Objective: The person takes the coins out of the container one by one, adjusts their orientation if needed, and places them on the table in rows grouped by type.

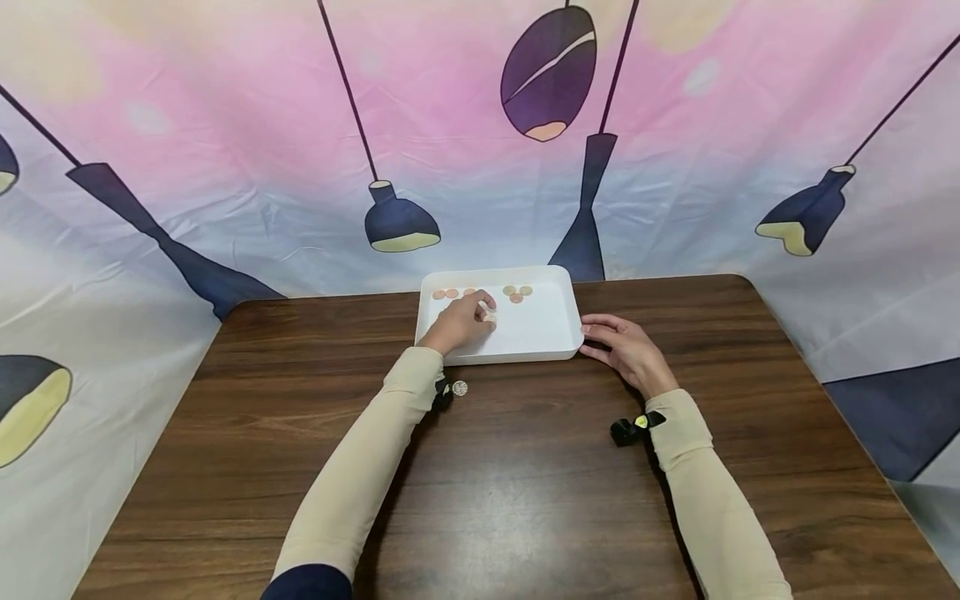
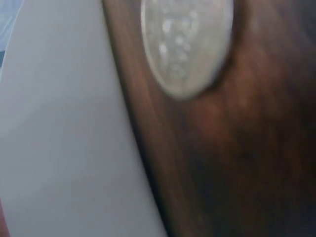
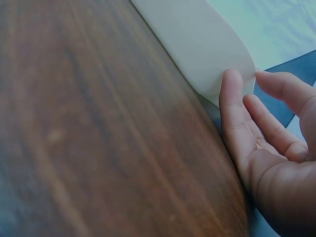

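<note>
My left hand reaches into a white tray, thumb and fingers bent around pale silver coins near its middle; whether it grips one cannot be made out. Along the tray's far left lie several copper coins, partly covered by that hand. Right of these sits a small group of coins, two dull gold and one copper. My right hand touches the tray's right end with thumb and fingertips, its fingers spread and fairly straight; the right wrist view shows the thumb against the tray corner.
On the brown wooden table, a silver coin lies in front of the tray, beside my left wrist. It looks large and blurred in the left wrist view, close to the tray wall. A printed cloth hangs behind the table.
</note>
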Demonstrator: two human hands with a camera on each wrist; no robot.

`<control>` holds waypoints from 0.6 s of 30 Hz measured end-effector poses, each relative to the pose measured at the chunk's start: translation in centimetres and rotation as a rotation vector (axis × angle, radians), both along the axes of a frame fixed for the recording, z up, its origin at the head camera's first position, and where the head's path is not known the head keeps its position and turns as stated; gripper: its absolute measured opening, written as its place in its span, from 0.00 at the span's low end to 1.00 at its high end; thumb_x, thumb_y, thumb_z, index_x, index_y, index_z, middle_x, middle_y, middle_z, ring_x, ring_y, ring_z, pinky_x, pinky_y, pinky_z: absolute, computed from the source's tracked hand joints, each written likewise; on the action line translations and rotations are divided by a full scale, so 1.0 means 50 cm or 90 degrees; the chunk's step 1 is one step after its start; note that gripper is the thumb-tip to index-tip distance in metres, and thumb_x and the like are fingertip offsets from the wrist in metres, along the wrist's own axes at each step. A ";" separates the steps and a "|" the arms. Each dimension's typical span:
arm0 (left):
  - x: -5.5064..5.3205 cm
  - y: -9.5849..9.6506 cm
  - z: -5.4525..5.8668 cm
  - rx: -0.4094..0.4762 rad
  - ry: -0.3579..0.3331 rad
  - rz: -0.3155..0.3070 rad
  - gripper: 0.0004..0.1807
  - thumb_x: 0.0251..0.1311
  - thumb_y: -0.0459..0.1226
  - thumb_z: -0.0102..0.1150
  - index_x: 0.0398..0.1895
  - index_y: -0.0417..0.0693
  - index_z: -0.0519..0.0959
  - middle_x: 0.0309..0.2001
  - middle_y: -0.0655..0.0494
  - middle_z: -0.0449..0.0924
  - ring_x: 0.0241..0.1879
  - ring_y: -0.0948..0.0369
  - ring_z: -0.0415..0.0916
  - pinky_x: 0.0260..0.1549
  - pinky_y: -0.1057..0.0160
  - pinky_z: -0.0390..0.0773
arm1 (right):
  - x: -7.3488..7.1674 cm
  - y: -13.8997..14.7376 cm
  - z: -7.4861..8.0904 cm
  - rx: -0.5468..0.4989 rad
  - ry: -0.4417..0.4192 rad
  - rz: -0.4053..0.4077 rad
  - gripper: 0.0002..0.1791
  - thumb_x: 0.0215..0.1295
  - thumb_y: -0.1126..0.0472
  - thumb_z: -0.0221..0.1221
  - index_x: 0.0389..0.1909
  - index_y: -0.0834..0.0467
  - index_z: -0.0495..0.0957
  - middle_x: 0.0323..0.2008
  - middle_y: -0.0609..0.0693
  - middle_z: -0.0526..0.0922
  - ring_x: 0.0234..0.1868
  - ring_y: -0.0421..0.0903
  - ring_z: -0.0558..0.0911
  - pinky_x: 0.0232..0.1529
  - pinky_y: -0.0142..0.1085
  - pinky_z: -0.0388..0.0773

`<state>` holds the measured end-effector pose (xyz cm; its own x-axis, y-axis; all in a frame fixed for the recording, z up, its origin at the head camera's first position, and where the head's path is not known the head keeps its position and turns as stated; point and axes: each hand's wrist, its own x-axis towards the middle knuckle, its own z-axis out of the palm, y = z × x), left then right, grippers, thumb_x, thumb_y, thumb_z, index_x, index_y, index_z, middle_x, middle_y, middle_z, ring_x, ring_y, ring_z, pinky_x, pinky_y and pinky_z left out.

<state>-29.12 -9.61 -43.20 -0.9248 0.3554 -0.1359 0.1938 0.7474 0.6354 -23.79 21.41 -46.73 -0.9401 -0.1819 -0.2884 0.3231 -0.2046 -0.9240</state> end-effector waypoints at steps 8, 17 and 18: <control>-0.003 -0.018 -0.003 0.063 -0.047 -0.036 0.21 0.72 0.28 0.61 0.66 0.43 0.81 0.50 0.48 0.79 0.47 0.55 0.73 0.51 0.58 0.77 | -0.001 0.003 0.001 0.010 -0.009 -0.002 0.24 0.78 0.64 0.62 0.70 0.65 0.70 0.55 0.49 0.79 0.51 0.42 0.85 0.57 0.35 0.87; -0.007 -0.027 -0.009 0.052 -0.030 -0.054 0.19 0.73 0.28 0.60 0.64 0.42 0.83 0.48 0.49 0.80 0.44 0.55 0.71 0.47 0.60 0.75 | -0.001 -0.002 0.000 0.002 -0.003 -0.007 0.23 0.77 0.64 0.62 0.68 0.66 0.72 0.55 0.49 0.80 0.52 0.43 0.84 0.56 0.35 0.87; -0.009 -0.027 -0.011 0.049 -0.027 -0.058 0.19 0.73 0.28 0.60 0.64 0.42 0.83 0.48 0.49 0.81 0.45 0.56 0.72 0.48 0.61 0.76 | -0.002 -0.002 0.000 0.002 -0.003 -0.007 0.22 0.77 0.65 0.62 0.68 0.65 0.72 0.55 0.49 0.80 0.52 0.43 0.84 0.56 0.35 0.87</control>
<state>-29.57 -10.96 -43.74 -0.8823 0.4485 -0.1432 0.2303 0.6765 0.6995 -23.87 21.30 -46.75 -0.9407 -0.1703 -0.2933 0.3250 -0.2057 -0.9231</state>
